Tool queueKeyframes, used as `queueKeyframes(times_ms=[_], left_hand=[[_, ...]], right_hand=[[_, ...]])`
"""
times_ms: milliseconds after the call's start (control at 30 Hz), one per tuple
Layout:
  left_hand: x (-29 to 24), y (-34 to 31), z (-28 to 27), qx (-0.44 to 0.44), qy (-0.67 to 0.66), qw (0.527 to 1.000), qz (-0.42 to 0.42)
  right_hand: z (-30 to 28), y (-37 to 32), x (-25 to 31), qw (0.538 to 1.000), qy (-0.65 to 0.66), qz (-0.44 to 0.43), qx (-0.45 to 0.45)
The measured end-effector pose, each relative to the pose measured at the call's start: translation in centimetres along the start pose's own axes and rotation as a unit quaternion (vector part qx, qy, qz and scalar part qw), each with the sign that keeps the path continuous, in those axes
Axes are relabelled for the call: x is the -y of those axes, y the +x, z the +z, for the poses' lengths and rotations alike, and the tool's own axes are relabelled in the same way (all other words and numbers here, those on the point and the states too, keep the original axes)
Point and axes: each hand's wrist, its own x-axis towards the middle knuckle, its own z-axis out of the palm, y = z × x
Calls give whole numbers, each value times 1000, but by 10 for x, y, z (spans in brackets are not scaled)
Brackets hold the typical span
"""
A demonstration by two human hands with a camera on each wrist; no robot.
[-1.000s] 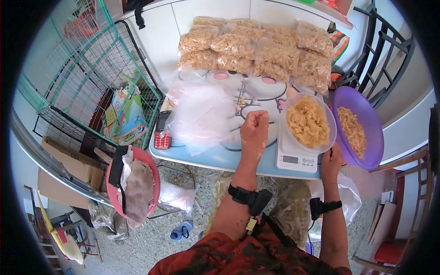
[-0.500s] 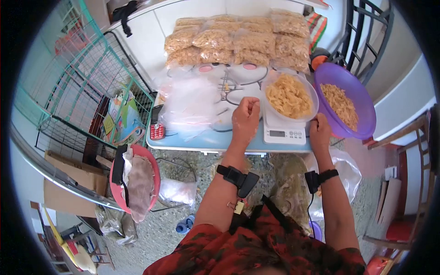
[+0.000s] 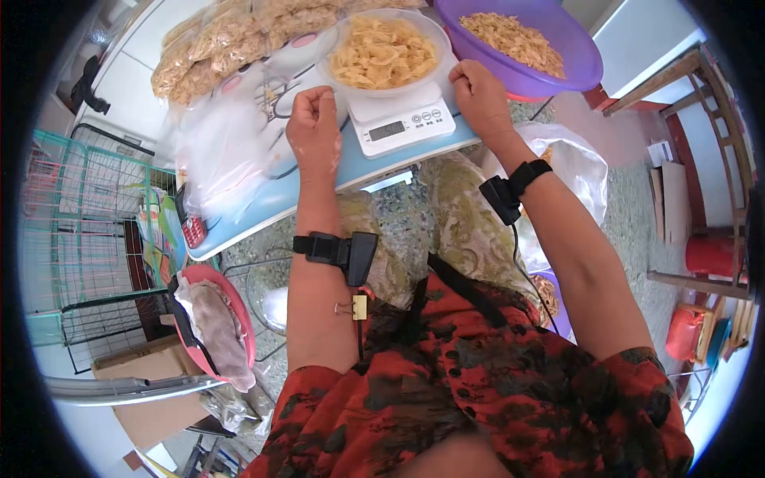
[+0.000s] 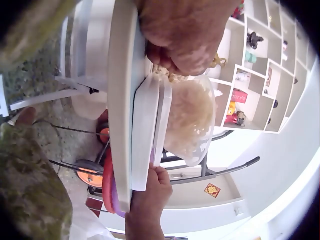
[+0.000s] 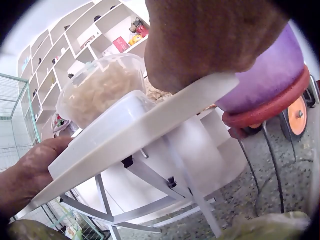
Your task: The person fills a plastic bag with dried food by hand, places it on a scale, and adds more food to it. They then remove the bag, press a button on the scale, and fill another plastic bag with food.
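Observation:
A white kitchen scale (image 3: 402, 131) with a grey display stands at the table's front edge. On it rests a clear plastic bowl (image 3: 390, 92) filled with pale yellow dried flakes (image 3: 385, 52). My left hand (image 3: 313, 131) rests left of the scale, its fingers loosely curled and nothing held in them. On the scale's other side, my right hand (image 3: 482, 103) rests at the table edge near the bowl, fingers loosely bent and holding nothing. In the left wrist view the right hand (image 4: 152, 192) shows beside the scale's far end.
A purple basin (image 3: 586, 68) of shredded flakes stands to the right. Filled clear bags (image 3: 231, 36) are piled at the back; a stack of flat plastic bags (image 3: 219, 155) and a red phone (image 3: 194, 232) lie left. A pink basin (image 3: 245, 307) with cloth sits below.
The head view has swung downward and to the right, so the table appears higher and farther left. Both hands stay beside the scale; the right has come slightly away from the bowl.

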Motion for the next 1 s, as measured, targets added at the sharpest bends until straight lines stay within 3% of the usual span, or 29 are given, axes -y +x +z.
queueKeyframes(times_ms=[600, 900, 1000], left_hand=[[0, 3, 1, -9, 63, 998, -11], [-1, 1, 4, -5, -4, 1000, -12], [3, 2, 5, -13, 11, 1000, 9]], right_hand=[[-1, 0, 1, 1000, 12, 8, -7], [3, 0, 0, 999, 19, 34, 0], [3, 2, 0, 1000, 19, 4, -9]])
